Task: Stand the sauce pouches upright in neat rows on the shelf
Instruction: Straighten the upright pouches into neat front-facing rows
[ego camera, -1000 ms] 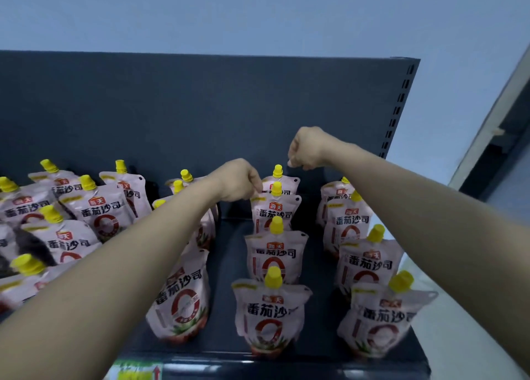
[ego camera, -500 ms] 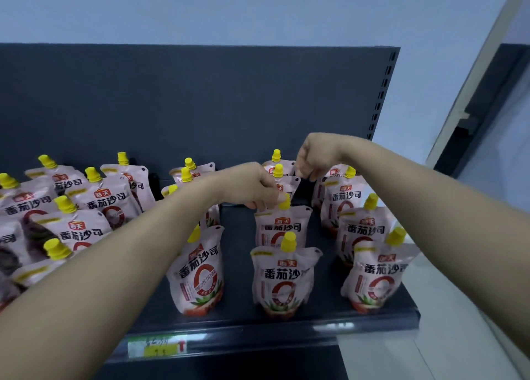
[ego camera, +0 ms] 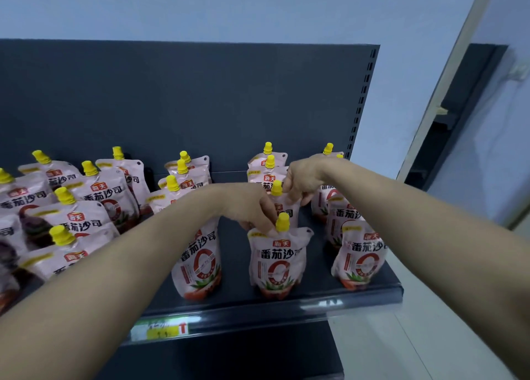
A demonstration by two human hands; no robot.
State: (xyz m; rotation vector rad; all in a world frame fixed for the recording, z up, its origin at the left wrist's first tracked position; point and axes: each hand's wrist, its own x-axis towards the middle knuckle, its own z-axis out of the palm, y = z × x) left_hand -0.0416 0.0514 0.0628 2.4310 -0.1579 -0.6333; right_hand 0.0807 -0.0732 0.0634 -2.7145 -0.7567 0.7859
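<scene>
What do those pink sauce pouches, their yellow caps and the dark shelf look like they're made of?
Front pouch: thin flexible plastic film, probably laminated; glossy, and it wrinkles where the left hand pinches its top. Yellow cap: rigid moulded plastic, smooth with a slight sheen. Shelf: likely painted sheet metal, matt dark grey, with a folded front edge.

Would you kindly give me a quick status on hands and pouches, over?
Left hand pinches front pouch top; right hand pinches second pouch by its cap. Both upright, middle row. Leaning pouches far left, clear of hands.
</scene>
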